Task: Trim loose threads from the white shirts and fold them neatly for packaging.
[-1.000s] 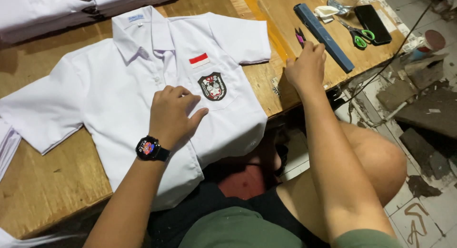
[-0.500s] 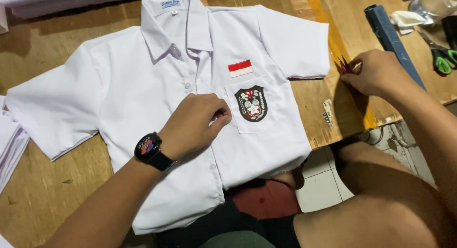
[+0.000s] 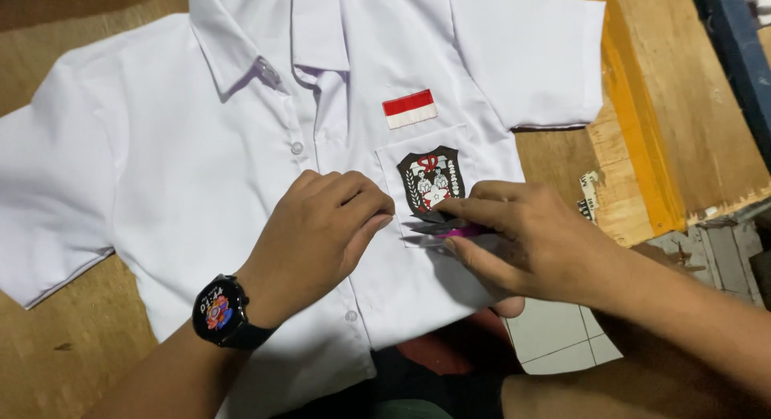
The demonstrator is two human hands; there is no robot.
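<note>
The white shirt (image 3: 241, 146) lies flat on the worktop (image 3: 699, 146). My left hand (image 3: 325, 226) presses curled beside its crest pocket (image 3: 430, 182), holding nothing. My right hand's (image 3: 522, 234) grip pinches small purple-handled snips (image 3: 450, 228) just below the crest.

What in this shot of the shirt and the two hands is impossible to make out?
- Head view: the small purple-handled tool is mostly covered by the right hand, so its kind is unclear.
- The left hand curls its fingertips under, hiding what they pinch on the white shirt.
- The shirt's hem drops over the wooden table edge, out of sight.
- The dark blue object is cut off by the frame edge.
</note>
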